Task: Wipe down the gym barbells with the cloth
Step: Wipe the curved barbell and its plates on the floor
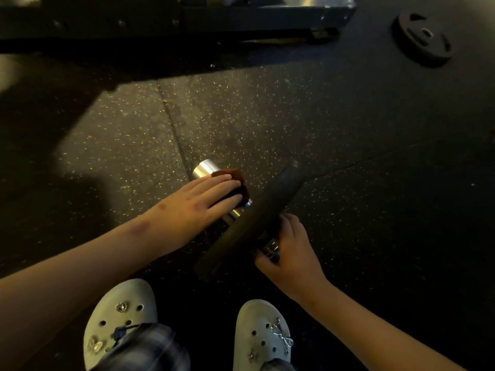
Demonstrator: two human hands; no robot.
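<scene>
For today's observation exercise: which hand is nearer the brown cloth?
Left. The left hand presses flat on the cloth; the right hand grips the bar on the plate's other side.

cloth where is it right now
Head view, centre: the cloth lies on the barbell sleeve under the left hand, just left of the plate.

No text, number or brand can be read. The loose weight plate point(423, 36), well apart from the barbell point(203, 168) and beyond it to the right, is too dark and blurred to show any marking.
</scene>
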